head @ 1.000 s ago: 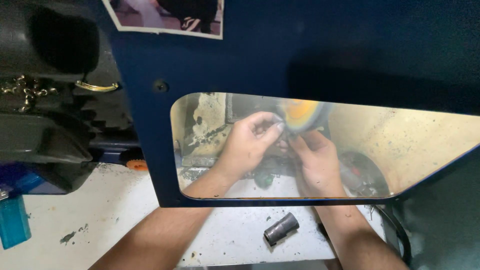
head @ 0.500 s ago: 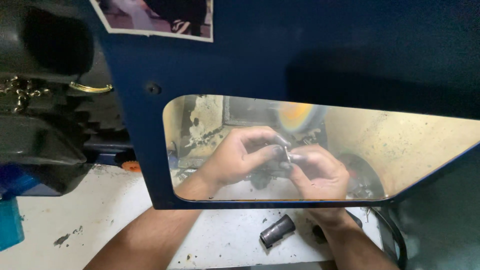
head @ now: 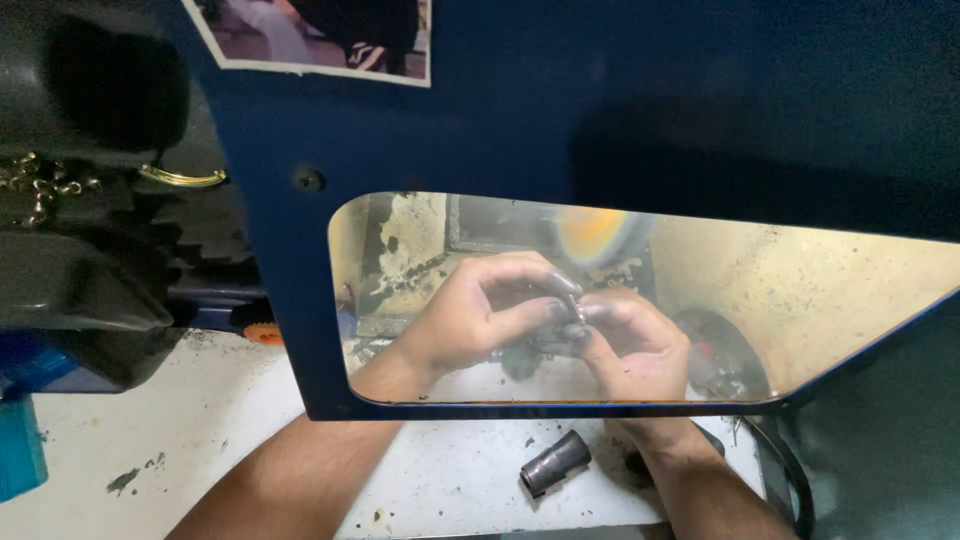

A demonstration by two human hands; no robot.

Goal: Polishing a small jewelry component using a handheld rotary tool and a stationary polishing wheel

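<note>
Behind the clear window of a dark blue shield (head: 520,130), both my hands meet around a small dark metal piece (head: 574,308). My left hand (head: 480,315) pinches it from the left with blackened fingertips. My right hand (head: 635,345) holds it from the right and below. A blurred orange spinning wheel (head: 598,235) turns just above and behind the hands, apart from the piece. The piece is too small and hidden by fingers to tell its shape.
A short dark cylinder (head: 555,463) lies on the stained white bench (head: 200,440) between my forearms. Dark machine housing with a brass handle (head: 180,180) fills the left. An orange knob (head: 265,334) and a blue container (head: 20,450) sit lower left. A black cable (head: 795,480) curls at right.
Both hands have come down and away from the spinning wheel, drawing the small piece toward me. The view has shifted slightly.
</note>
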